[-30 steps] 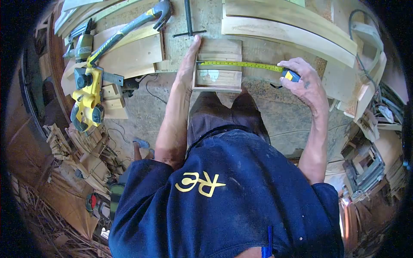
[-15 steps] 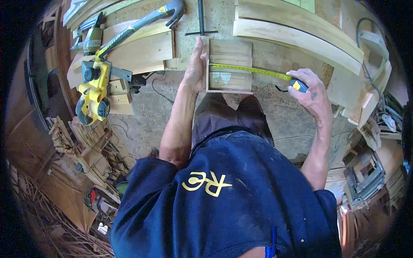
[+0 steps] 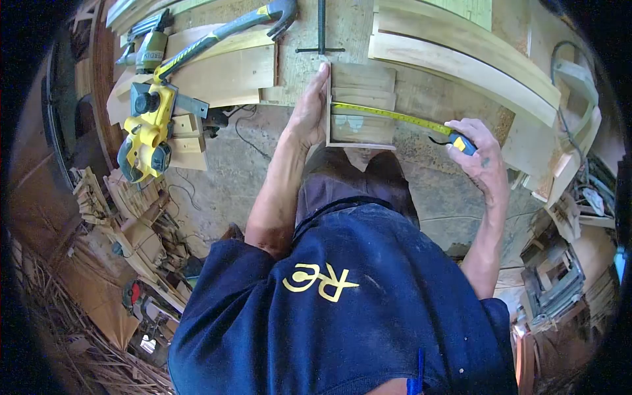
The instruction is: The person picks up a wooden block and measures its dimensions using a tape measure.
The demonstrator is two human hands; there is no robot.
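A shallow, thin-walled wooden box (image 3: 362, 145) sits at the bench edge in front of me, with slats across its inside. My left hand (image 3: 308, 115) is at its left wall, fingers stretched forward along the outside and the thumb near the rim; the grip is partly hidden. From that wall a yellow tape blade (image 3: 388, 114) runs out to the right, across the box and past its right side. In my right hand (image 3: 484, 155) is the blue and yellow tape measure (image 3: 464, 144), fingers wrapped around its case. A black strap hangs from the case.
A yellow power planer (image 3: 148, 135), a crowbar (image 3: 227, 36) and a green bottle (image 3: 152, 51) lie on the left. A clamp screw (image 3: 321, 29) stands behind the box. Long boards (image 3: 461, 62) are stacked at the back right. Wood scraps (image 3: 92, 204) line the floor.
The view has shifted slightly, so the box and both hands appear a little farther right and lower. The tape stays stretched across the box, with both hands keeping their places on it.
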